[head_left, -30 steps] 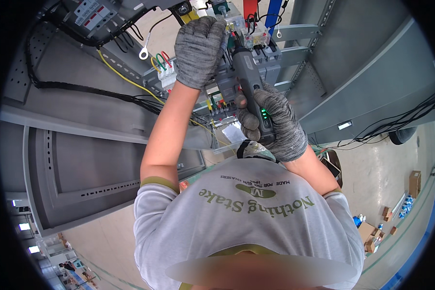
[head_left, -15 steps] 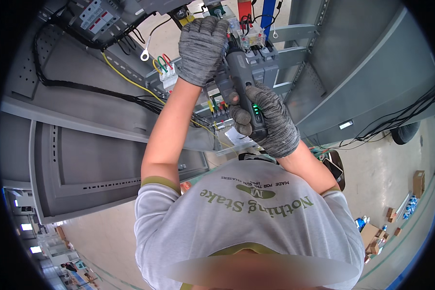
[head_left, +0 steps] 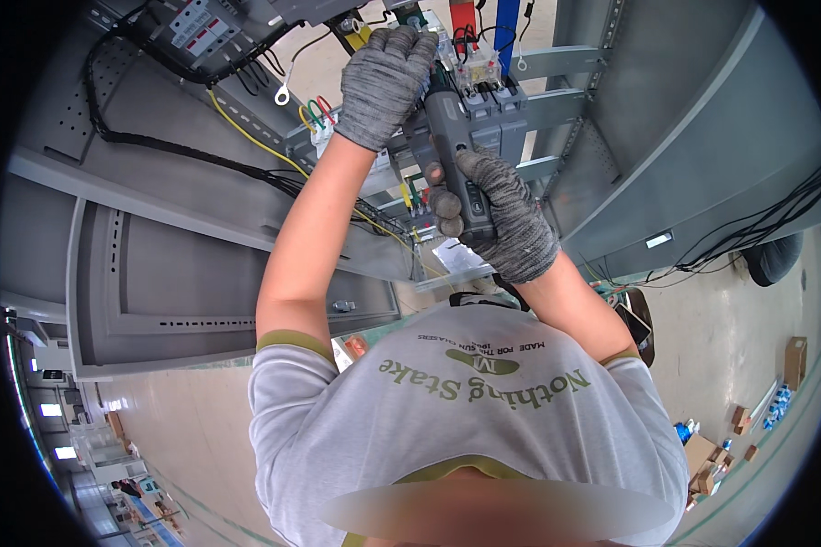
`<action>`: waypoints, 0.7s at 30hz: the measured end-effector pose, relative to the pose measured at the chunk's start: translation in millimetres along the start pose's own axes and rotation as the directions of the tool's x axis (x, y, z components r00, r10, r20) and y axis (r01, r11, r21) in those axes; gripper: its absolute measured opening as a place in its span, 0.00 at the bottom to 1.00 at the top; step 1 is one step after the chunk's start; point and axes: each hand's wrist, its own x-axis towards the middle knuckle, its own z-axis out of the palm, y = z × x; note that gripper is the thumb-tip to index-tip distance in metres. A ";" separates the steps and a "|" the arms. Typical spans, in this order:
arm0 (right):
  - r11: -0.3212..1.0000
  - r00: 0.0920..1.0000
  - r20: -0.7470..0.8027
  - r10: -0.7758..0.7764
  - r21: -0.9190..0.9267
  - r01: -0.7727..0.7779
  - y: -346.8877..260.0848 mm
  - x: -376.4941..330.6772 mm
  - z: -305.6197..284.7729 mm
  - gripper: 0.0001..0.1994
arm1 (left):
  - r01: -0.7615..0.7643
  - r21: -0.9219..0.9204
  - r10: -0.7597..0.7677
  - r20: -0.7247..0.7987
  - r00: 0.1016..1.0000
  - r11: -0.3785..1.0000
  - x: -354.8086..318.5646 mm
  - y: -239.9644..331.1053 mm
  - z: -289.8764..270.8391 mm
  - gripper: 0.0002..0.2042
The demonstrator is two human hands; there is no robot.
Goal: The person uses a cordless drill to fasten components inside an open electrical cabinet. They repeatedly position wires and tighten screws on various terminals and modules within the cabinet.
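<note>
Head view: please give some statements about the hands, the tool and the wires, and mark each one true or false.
1. The right hand holds a grey power screwdriver. True.
2. Both hands are bare. False: both wear grey knit gloves.
3. The left hand rests up at the components, beside the tool's tip. True.
4. The screwdriver points down at the floor. False: it points up into the grey cabinet.
5. A yellow wire runs across the panel left of the left arm. True.
</note>
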 end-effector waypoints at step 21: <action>0.901 0.999 -0.011 0.038 -0.433 -0.039 -3.4 -41.7 14.3 0.13 | 0.121 -0.113 -0.127 -0.040 0.991 0.986 -15.5 17.4 -36.9 0.22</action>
